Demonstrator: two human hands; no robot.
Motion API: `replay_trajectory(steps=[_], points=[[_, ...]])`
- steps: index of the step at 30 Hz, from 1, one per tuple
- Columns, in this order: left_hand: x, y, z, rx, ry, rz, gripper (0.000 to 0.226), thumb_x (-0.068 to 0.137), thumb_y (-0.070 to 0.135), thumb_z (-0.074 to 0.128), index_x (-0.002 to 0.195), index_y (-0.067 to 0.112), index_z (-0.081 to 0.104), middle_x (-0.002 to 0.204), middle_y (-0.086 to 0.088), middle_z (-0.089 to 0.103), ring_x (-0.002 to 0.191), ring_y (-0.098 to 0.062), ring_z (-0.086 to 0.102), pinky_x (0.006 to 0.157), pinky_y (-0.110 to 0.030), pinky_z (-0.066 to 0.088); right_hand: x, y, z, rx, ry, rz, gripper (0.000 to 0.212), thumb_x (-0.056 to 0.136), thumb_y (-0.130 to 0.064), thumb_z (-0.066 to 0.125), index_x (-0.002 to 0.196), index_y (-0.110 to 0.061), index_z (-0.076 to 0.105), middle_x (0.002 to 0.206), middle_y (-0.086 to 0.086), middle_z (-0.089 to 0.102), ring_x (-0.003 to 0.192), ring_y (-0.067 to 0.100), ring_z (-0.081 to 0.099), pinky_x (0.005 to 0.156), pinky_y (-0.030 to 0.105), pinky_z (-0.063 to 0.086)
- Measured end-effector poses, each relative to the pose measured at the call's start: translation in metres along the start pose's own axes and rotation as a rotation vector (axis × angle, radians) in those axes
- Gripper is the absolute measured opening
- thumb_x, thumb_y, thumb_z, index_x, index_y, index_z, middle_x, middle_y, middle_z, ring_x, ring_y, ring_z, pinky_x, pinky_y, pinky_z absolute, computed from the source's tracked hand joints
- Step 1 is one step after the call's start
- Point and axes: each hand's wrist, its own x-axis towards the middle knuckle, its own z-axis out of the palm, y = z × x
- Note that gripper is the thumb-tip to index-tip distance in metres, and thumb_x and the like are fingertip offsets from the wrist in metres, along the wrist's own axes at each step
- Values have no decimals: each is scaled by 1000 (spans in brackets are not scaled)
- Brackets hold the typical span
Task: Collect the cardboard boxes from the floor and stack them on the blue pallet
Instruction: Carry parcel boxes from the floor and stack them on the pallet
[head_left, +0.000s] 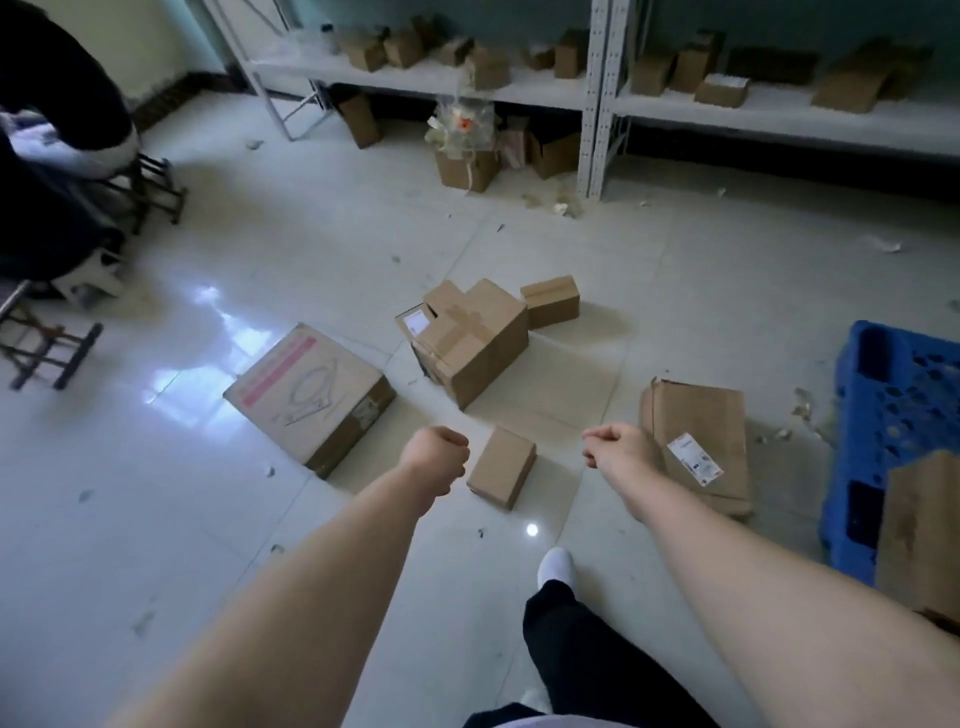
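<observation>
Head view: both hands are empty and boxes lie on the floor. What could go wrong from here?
1. The taped box looks tilted against a labelled box, so lifting it may shift the pile.
2. The small box lies just ahead of the foot; a step forward might trip on it.
3. Paper scraps litter the glossy floor near the blue pallet, so carrying a load there could mean a slip.

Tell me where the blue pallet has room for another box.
The pallet is bare at its far part, beyond the big box at its near end. Left of it the floor is crowded: a flat box, then a small box.
</observation>
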Motion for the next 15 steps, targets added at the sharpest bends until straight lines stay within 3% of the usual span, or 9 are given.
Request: replay_trajectory(steps=[4, 8, 15], points=[[21, 2, -25, -37, 52, -38, 24, 95, 11, 48, 114, 14, 62, 111, -11, 65, 90, -23, 61, 68, -31, 47, 23, -30, 36, -21, -54, -27, 17, 81, -18, 62, 66, -25, 65, 76, -2, 72, 83, 23, 70, 82, 33, 54], [34, 13, -52, -60, 80, -99, 24, 94, 15, 51, 115, 15, 62, 108, -10, 66, 102, -24, 66, 70, -30, 49, 39, -56, 62, -63, -133, -2, 18, 85, -15, 61, 70, -22, 64, 75, -2, 71, 83, 21, 69, 75, 28, 50], [68, 26, -91, -109, 172, -142, 21, 96, 13, 52, 115, 12, 60, 110, -13, 64, 91, -22, 62, 67, -30, 47, 73, -102, 90, -130, -186, -4, 17, 83, -15, 61, 69, -23, 65, 80, 0, 73, 84, 23, 69, 82, 34, 56]])
